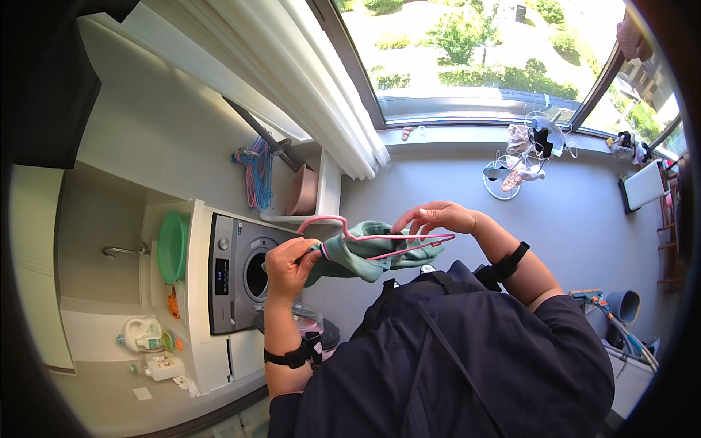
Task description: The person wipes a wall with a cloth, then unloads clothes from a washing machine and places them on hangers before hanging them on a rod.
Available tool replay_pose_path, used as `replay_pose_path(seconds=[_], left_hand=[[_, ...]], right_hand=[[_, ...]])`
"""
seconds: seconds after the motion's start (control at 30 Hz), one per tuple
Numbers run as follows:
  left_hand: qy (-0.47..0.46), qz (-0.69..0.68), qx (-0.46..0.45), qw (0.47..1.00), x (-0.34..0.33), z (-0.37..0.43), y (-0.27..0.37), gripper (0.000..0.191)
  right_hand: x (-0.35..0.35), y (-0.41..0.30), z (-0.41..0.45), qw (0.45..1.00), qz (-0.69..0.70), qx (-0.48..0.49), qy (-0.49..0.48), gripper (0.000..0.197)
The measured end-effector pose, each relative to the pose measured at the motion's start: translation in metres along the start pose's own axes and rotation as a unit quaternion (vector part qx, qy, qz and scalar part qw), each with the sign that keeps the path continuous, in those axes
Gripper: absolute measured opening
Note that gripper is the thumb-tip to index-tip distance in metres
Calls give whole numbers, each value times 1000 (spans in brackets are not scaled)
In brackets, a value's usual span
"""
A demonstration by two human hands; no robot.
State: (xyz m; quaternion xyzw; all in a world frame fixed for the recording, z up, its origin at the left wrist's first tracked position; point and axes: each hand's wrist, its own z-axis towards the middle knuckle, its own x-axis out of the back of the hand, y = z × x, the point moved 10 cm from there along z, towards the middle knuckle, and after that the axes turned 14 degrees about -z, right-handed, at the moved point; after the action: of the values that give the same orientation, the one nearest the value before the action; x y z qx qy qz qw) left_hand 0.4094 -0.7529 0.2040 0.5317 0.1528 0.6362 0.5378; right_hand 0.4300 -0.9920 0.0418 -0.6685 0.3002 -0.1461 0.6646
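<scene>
My left hand [292, 266] grips the edge of a pale green garment [367, 268] beside its striped trim. A pink clothes hanger [402, 237] lies partly inside the cloth. Its hook points left above my left hand, and its right end sticks out past the fabric. Over the right part of the hanger, my right hand [438, 217] has its fingers apart and bent down towards the cloth. Whether those fingertips press on the fabric is hard to tell. Bunched folds hide part of the hanger's lower bar.
A front-loading washing machine [241, 274] stands left, near a green basin [173, 247]. Pink and blue hangers [256, 172] hang by a white shelf holding a pink tub [303, 191]. A white drying stand [501, 186] with small laundry is by the window. Mops [619, 323] stand right.
</scene>
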Motion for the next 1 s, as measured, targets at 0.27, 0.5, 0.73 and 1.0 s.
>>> replay_pose_path(seconds=[0.27, 0.5, 0.73, 1.0], left_hand=[[83, -22, -4, 996, 45, -32, 14, 36], [189, 61, -4, 980, 89, -75, 18, 36], [272, 148, 86, 947, 119, -136, -5, 33], [265, 234, 42, 934, 115, -152, 12, 29]], right_hand=[[-40, -2, 13, 974, -142, 162, -64, 33], [-101, -3, 75, 871, -475, 86, -91, 54], [-51, -36, 85, 782, -593, 179, 68, 30], [-45, -79, 78, 706, -653, 232, 147, 18]])
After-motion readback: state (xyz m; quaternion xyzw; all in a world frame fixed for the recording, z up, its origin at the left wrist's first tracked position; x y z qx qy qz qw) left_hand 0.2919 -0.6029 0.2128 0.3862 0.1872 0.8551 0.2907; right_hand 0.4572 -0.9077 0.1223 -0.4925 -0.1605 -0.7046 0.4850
